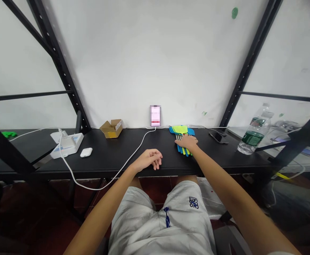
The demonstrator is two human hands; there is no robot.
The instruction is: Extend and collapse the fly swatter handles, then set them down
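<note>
"While the right hand (187,141) lies over it, how would you judge that blue and yellow-green bundle (181,130)?"

"Light, I think, probably plastic or rubber, though I cannot tell just what it is. It sits right of the middle of the bench (107,152), its broad flat ends (173,130) by the rear edge and its slim ends (183,151) pointing toward the front edge."

"Has the grip closed on it?"

"I cannot tell. The hand is palm down across the middle, and its back hides what the fingers do underneath. The left hand (149,159) is at the front edge, fingers loosely curled, and nothing shows in it."

"Fragile?"

"I doubt it. The slim parts look fairly stiff, while the broad ends seem thin enough to flex, so they would give poor purchase."

"Where would you take hold, then?"

"Round the narrow middle, thumb on one flank and fingers on the other, so that the pieces stay side by side. They look smooth; a slack hold could let the outer ones slide."

"Anything close by?"

"A dark phone (219,137) lies apart from it, near the rear right corner, and a lit screen (155,116) stands at the rear edge, to its left."
</note>
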